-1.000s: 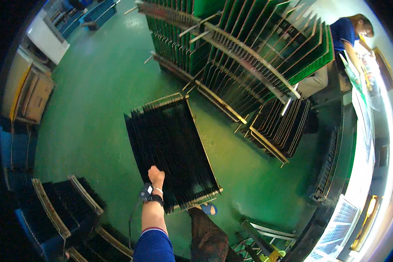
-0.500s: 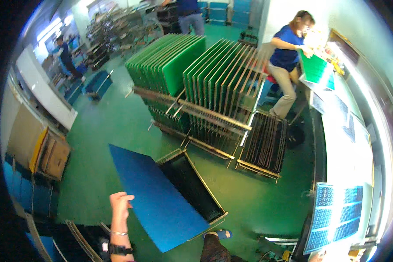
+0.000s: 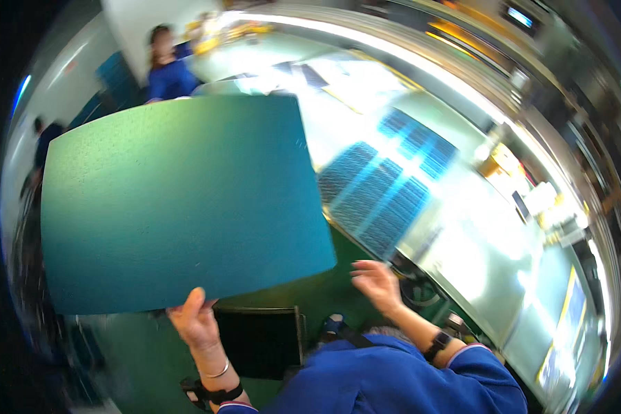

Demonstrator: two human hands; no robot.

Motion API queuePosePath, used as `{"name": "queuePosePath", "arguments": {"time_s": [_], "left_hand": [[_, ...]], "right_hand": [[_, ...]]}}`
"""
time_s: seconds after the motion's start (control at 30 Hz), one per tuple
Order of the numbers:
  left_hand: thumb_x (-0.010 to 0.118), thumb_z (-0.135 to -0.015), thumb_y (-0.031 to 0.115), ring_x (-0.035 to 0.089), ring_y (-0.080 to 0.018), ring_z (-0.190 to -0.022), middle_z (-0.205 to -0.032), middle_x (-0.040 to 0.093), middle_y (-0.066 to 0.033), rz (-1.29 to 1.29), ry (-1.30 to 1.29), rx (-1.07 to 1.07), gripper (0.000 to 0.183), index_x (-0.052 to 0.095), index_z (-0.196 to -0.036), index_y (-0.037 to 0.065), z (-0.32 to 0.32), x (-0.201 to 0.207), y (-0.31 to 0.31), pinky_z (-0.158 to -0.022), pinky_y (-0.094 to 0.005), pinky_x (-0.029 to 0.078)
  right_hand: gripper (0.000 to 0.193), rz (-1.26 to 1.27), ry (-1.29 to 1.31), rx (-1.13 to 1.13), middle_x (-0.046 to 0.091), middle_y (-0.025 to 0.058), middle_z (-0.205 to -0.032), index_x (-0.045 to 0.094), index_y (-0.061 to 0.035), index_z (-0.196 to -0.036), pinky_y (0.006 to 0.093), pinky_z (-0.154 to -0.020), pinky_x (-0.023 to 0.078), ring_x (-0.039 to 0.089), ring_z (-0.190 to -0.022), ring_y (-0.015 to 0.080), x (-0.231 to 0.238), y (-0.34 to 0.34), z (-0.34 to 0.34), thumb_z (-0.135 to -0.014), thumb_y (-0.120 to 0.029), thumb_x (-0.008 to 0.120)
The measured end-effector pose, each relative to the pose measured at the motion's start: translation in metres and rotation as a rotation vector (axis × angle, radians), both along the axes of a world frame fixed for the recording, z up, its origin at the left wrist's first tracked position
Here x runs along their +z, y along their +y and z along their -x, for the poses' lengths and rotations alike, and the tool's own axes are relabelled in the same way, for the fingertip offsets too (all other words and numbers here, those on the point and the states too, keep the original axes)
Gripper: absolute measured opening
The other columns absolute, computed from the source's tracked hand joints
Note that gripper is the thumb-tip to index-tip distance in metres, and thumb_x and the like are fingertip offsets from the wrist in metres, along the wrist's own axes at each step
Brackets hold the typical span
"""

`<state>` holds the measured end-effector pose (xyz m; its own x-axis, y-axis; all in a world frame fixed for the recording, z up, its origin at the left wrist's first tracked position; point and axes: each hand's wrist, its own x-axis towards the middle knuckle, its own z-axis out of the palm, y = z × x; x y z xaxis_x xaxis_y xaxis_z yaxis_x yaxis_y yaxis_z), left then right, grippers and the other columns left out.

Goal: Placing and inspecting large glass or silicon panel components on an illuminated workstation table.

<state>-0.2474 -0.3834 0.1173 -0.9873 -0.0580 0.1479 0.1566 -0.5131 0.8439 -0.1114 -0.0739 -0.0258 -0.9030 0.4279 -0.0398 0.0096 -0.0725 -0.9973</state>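
My left hand (image 3: 199, 323) grips the lower edge of a large, thin blue-green board (image 3: 186, 207), thumb on the near face and fingers hidden behind it. The board is lifted and spreads across the left half of the view. My right hand (image 3: 377, 281) is off the board, just beyond its lower right corner, with nothing in it and the fingers somewhat apart, slightly blurred. Past that hand, a blue patterned panel (image 3: 386, 183) lies on the brightly lit worktable (image 3: 476, 269).
A dark rack (image 3: 259, 341) stands on the green floor below the board. One co-worker in blue (image 3: 171, 76) is behind the board's top edge. Small items, including a yellow one (image 3: 501, 160), line the table's far side under a long lamp.
My view has swung right toward the worktable. The board has been raised from beside the floor rack, still in my left hand. My right hand has come into view.
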Motion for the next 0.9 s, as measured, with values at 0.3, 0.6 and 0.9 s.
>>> {"name": "queuePosePath", "arguments": {"time_s": [0.3,0.6,0.9], "left_hand": [[0.071,-0.076,0.0,0.058,-0.0097,-0.082,-0.093,0.064,-0.0049,-0.119,-0.244,-0.881,0.019,0.065,-0.095,-0.001,-0.077,-0.039,0.246,-0.073,-0.0249,0.049],[0.069,-0.083,0.012,0.062,-0.0133,-0.094,-0.107,0.066,-0.012,0.197,0.05,-2.049,0.044,0.056,-0.122,0.0,-0.121,-0.116,0.299,-0.082,-0.0281,0.052],[0.065,-0.086,0.023,0.064,-0.0203,-0.093,-0.104,0.064,-0.0117,0.546,-0.758,-1.299,0.035,0.056,-0.111,0.0,-0.027,-0.211,0.269,-0.081,-0.0327,0.054]], "right_hand": [[0.027,0.75,0.516,-0.666,0.059,0.0094,-0.114,0.051,-0.003,-0.117,0.0409,-0.096,0.046,0.057,-0.106,0.0228,0.114,-0.008,-0.042,-0.095,-0.019,0.051],[0.021,0.657,0.759,-1.014,0.062,0.0176,-0.11,0.055,0.0047,-0.111,0.0349,-0.083,0.057,0.063,-0.098,0.0242,0.065,0.066,-0.258,-0.094,-0.006,0.049],[0.025,0.625,0.637,-1.219,0.061,0.0176,-0.112,0.052,0.0037,-0.115,0.0336,-0.079,0.059,0.063,-0.098,0.0248,-0.004,0.108,-0.37,-0.093,-0.008,0.051]]}}
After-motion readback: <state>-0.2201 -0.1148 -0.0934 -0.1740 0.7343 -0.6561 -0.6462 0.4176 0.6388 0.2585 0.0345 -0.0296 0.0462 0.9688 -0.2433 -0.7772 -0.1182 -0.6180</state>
